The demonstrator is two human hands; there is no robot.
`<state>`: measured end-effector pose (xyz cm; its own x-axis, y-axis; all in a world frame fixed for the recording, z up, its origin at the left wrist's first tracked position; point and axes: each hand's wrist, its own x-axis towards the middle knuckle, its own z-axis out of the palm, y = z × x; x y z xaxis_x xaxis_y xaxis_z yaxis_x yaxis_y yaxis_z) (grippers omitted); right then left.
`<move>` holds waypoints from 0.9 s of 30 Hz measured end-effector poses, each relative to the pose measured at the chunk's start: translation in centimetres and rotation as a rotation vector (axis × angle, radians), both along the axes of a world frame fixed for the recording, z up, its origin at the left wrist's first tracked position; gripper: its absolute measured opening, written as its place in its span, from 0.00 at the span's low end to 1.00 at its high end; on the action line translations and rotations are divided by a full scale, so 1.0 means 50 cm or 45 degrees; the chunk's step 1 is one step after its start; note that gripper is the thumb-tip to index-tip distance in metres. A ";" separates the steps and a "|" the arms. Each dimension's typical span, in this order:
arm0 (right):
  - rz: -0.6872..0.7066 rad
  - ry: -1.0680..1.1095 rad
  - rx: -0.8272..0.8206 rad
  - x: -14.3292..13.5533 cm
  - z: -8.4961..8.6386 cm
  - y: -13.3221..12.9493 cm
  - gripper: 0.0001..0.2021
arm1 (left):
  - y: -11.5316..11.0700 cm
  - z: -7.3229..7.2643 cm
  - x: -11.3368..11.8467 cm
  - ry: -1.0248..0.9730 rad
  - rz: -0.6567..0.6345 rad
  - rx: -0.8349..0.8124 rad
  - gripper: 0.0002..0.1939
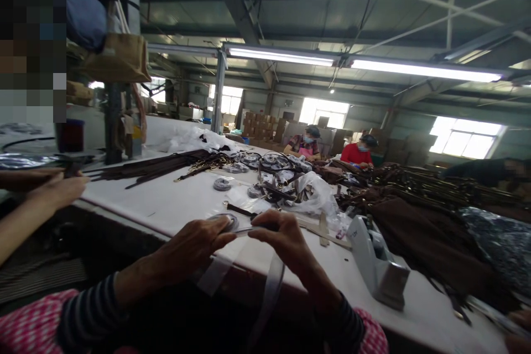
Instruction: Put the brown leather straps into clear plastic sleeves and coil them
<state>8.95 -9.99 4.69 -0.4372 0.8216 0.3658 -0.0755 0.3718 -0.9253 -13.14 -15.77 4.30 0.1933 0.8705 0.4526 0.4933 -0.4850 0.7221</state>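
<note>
At the near table edge, my left hand (197, 243) is closed on a coiled grey strap (232, 222), its fingers over the near side of the coil. My right hand (286, 238) pinches the same strap a little to the right, where it leaves the coil. From under my right hand a pale, translucent length (271, 282) hangs over the edge; whether it belongs to the coil I cannot tell. Just behind my hands lies a short black strap (240, 209) with a metal end. Another grey coil (222, 184) rests farther back.
A grey tape dispenser (379, 265) stands to the right. Brown straps (161, 168), plastic bags (313, 191) and brown fabric (418, 227) spread over the white table (153, 204). A co-worker's hands (62, 191) are at the left; two masked people sit across.
</note>
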 end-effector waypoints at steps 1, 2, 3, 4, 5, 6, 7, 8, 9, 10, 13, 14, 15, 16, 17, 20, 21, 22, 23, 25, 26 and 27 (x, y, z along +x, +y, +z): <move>0.053 -0.021 0.024 0.002 0.013 0.018 0.08 | -0.007 0.009 -0.001 0.027 -0.005 -0.065 0.10; 0.104 -0.040 0.042 0.003 0.024 0.034 0.08 | -0.014 0.019 0.001 0.013 -0.009 -0.147 0.13; 0.152 -0.050 0.054 0.001 0.031 0.048 0.09 | -0.019 0.030 0.003 -0.034 -0.024 -0.250 0.16; 0.197 -0.046 0.059 -0.002 0.035 0.058 0.10 | -0.023 0.041 0.007 -0.110 -0.054 -0.363 0.19; 0.239 -0.023 0.059 -0.008 0.034 0.065 0.10 | -0.026 0.052 0.012 -0.209 -0.089 -0.472 0.20; 0.276 0.019 0.053 -0.015 0.029 0.068 0.10 | -0.027 0.062 0.017 -0.322 -0.119 -0.560 0.21; 0.312 0.068 0.036 -0.024 0.021 0.068 0.10 | -0.026 0.071 0.022 -0.442 -0.138 -0.618 0.22; 0.344 0.120 0.005 -0.036 0.010 0.064 0.10 | -0.023 0.080 0.027 -0.564 -0.146 -0.644 0.22; 0.365 0.179 -0.043 -0.049 -0.003 0.058 0.11 | -0.017 0.087 0.033 -0.685 -0.148 -0.646 0.21; 0.360 0.251 -0.108 -0.064 -0.017 0.051 0.11 | -0.010 0.094 0.039 -0.807 -0.148 -0.637 0.19; 0.121 0.555 -0.306 -0.114 -0.053 0.027 0.15 | 0.017 0.114 0.060 -1.155 -0.177 -0.664 0.14; -0.006 0.651 -0.325 -0.129 -0.060 0.021 0.17 | 0.025 0.122 0.069 -1.244 -0.191 -0.693 0.13; -0.123 0.721 -0.309 -0.142 -0.066 0.015 0.19 | 0.032 0.131 0.079 -1.315 -0.202 -0.725 0.12; -0.216 0.762 -0.260 -0.153 -0.070 0.010 0.22 | 0.036 0.141 0.089 -1.366 -0.203 -0.754 0.12; -0.275 0.774 -0.194 -0.161 -0.073 0.004 0.23 | 0.038 0.152 0.099 -1.398 -0.199 -0.760 0.12; -0.282 0.682 -0.070 -0.166 -0.087 -0.020 0.27 | 0.042 0.178 0.121 -1.376 -0.216 -0.551 0.11; -0.243 0.632 -0.088 -0.162 -0.095 -0.032 0.27 | 0.044 0.181 0.123 -1.316 -0.232 -0.418 0.09; -0.181 0.572 -0.131 -0.154 -0.103 -0.046 0.27 | 0.049 0.181 0.123 -1.226 -0.239 -0.277 0.08; -0.109 0.511 -0.190 -0.142 -0.111 -0.061 0.28 | 0.055 0.176 0.119 -1.109 -0.223 -0.145 0.08; 0.034 0.402 -0.309 -0.106 -0.122 -0.087 0.27 | 0.070 0.154 0.103 -0.823 -0.119 0.055 0.09; 0.079 0.365 -0.352 -0.083 -0.121 -0.097 0.25 | 0.075 0.139 0.092 -0.681 -0.065 0.122 0.08; 0.103 0.351 -0.379 -0.057 -0.116 -0.102 0.23 | 0.078 0.123 0.079 -0.549 -0.031 0.169 0.07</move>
<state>6.11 -15.08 -1.12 -0.4232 0.8764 0.2297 -0.3535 0.0737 -0.9325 -9.18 -11.87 10.44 -0.0178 0.7973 0.6034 0.1486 -0.5946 0.7901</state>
